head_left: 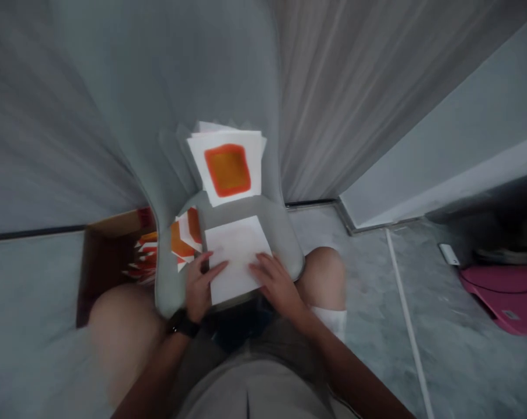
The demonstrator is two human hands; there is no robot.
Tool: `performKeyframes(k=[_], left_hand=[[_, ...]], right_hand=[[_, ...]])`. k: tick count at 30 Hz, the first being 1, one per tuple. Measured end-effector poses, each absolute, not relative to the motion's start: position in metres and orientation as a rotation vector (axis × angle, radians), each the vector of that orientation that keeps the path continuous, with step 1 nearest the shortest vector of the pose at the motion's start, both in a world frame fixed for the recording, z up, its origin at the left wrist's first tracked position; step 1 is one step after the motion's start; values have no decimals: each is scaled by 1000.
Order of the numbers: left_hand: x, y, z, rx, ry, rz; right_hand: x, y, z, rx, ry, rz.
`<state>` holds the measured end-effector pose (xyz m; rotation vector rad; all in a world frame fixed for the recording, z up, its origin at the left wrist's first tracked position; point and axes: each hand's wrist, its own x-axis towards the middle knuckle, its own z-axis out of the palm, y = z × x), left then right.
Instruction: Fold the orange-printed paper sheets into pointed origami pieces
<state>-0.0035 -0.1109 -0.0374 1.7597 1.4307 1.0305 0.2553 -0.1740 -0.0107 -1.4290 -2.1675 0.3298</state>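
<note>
From here I see one sheet [238, 265] on the chair's seat [281, 230], between the left hand [199, 284] and the right hand [276, 282]. Beyond both hands, the stack of sheets [228, 170] leans on the backrest [176, 64]. Paper pieces [187, 234] lie on the seat just past the left hand; farther left, the box [82, 273] on the floor [370, 326] holds more. Behind the chair is the curtain [333, 75].

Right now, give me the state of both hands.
Left hand: open, fingers resting on the white sheet's left edge.
Right hand: open, fingers spread on its right side.
</note>
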Motion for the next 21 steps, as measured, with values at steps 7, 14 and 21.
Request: performKeyframes(k=[7,14,21], left_hand=[[-35,-138,-33,2172,1180,728],[-43,-132,-27,2085,1150,754],[-40,-124,-24,2016,1247,794]], right_hand=[[297,-199,-30,-1407,-2036,389],[302,-201,-31,-1301,-2145,555],[288,-171,-30,-1295,-1907,697]])
